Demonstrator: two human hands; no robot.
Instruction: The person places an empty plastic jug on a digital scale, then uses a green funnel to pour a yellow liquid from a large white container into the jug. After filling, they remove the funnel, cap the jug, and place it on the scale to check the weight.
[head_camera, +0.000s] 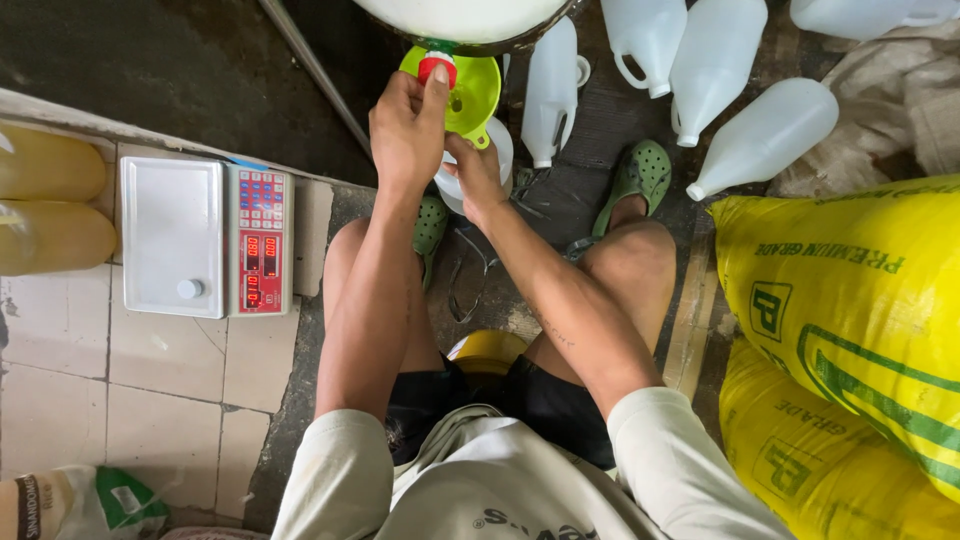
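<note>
The left hand (405, 128) pinches the red tap (436, 68) under the big white container (460, 18); the right hand (474, 172) grips the white jug (492, 150) below the green funnel (472, 90). A digital scale (205, 238) sits on the tiles to the left; empty jugs (735, 95) lie beyond the feet.

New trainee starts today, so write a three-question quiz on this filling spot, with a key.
1. True or false: the left hand is on the red tap.
2. What colour is the funnel? A) blue B) lime green C) black
3. What lies on the tiled ledge to the person's left?

Key:
1. True.
2. B.
3. A white weighing scale, nothing on its pan. The right hand steadies the white jug under the funnel.
</note>
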